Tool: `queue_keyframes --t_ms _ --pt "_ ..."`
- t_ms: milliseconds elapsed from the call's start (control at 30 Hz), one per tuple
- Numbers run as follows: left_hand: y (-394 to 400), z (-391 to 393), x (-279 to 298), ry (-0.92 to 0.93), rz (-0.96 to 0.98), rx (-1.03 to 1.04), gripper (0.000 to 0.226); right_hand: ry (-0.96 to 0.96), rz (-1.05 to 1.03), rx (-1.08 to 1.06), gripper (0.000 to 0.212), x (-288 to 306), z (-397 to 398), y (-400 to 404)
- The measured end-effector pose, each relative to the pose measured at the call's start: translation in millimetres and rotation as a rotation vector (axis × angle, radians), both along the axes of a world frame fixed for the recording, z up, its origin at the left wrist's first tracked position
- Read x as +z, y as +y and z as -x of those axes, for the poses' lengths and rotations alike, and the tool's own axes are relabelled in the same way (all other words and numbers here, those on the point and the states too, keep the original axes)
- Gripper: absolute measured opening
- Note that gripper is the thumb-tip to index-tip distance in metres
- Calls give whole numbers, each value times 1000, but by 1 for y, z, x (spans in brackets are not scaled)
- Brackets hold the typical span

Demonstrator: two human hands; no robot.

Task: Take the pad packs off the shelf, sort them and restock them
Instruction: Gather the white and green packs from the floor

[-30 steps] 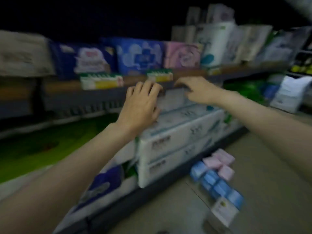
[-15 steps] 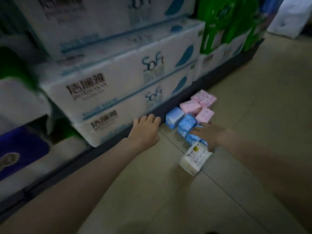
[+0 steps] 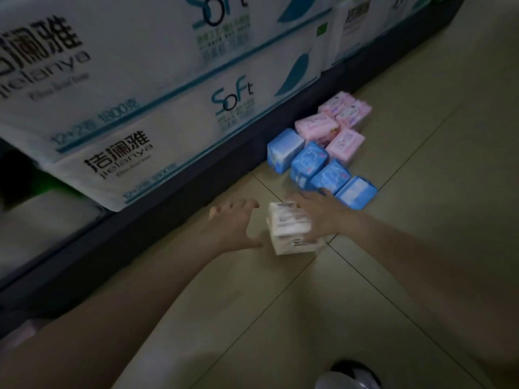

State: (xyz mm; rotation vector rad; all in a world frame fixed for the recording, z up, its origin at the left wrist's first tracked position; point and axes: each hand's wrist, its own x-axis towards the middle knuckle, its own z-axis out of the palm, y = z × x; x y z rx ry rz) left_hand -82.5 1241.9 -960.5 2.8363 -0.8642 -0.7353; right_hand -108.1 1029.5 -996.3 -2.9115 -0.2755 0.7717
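Left hand (image 3: 236, 228): spread wide above the tiled floor (image 3: 379, 276), fingers splayed and thumb stretched toward the white pack, holding nothing; its thumb tip sits just beside the pack's left edge.
Right hand (image 3: 323, 217): laid over the right side and top of the white pack, fingers pointing toward the blue packs; whether it grips the pack or merely rests on it cannot be told (the hand is motion-blurred).
White pack (image 3: 289, 228): on the floor between the two hands, near a tile joint, with dark print on its top face too blurred to read.
Blue packs (image 3: 309, 164): four in a slanting row on the floor, packed side by side, the nearest one just beyond the right hand's fingertips.
Pink packs (image 3: 341, 119): a cluster behind the blue ones, touching them, close to the dark shelf base (image 3: 168, 220).
Tissue cartons (image 3: 140, 108): large white boxes stacked on the bottom shelf, marked "Soft" and "jielanya" in teal and black.
Shoe (image 3: 351, 377): a dark and white toe at the bottom edge of the view.
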Motion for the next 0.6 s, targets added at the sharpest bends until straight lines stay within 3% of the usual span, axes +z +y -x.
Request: queue_keyframes --t_ms 133,267,500,600 --pt "-1 -14 24 49 -81 -11 110 6 -414 -139 105 49 -18 31" --pt "33 -41 84 -30 -3 38 116 -89 -468 -86 97 134 -34 54" --pt "154 -40 313 -225 327 69 80 -420 -620 203 79 345 -49 147" --pt "225 -16 415 -457 505 125 82 -607 -777 344 74 433 -49 202"
